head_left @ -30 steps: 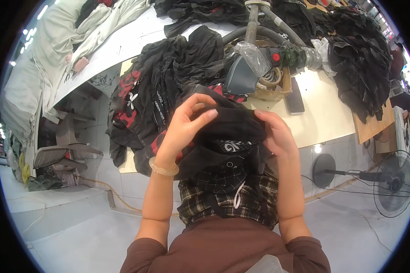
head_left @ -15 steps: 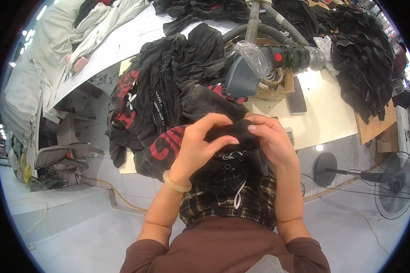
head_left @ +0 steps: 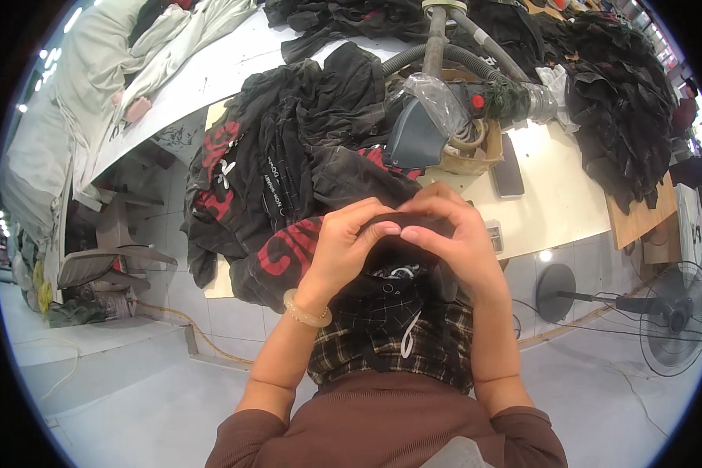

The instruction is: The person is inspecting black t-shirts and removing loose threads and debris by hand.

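Observation:
A black garment (head_left: 390, 308) with white printed lines and a white cord hangs down over my lap. Its upper edge is pinched by my left hand (head_left: 342, 242), thumb against the fingers. Close beside it, my right hand (head_left: 466, 246) grips the same edge, and the two thumb tips nearly meet. The fingers' undersides and the folded cloth between them are partly hidden. Just beyond my hands lies a heap of dark garments (head_left: 288, 140) with red and white prints.
A grey tool head (head_left: 417, 132) in clear plastic, with hoses, stands by a cardboard box (head_left: 483, 156). A phone (head_left: 509, 168) lies on the cream table (head_left: 569, 199). More black cloth (head_left: 620, 117) hangs over the right side. A floor fan (head_left: 675, 312) stands right, a chair (head_left: 93, 265) left.
My right hand has shifted left and turned inward toward my left hand, regripping the garment's edge. My left hand has barely moved, and its thumb now lies closer to its fingers.

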Motion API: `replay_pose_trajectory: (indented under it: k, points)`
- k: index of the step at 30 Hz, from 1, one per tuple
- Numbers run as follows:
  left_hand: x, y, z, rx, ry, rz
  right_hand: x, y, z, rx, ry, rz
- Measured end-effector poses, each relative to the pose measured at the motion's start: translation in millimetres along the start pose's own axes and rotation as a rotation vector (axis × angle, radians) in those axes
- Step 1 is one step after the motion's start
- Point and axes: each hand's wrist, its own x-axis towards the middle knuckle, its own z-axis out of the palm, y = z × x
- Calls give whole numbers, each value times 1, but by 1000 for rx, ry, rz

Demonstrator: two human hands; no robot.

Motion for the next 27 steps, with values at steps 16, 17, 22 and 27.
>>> replay_pose_trajectory:
  k: [16, 17, 22, 27]
  points:
    - [-3, -5, 0, 9, 38, -71, 6, 6, 6, 231, 177, 152]
    - [-3, -5, 0, 8, 39, -72, 4, 6, 9, 116, 81, 79]
    - [0, 6, 2, -79, 0, -190, 6, -2, 12, -235, 140, -31]
    - [1, 1, 8, -103, -4, -165, 11, 5, 18, 174, 270, 88]
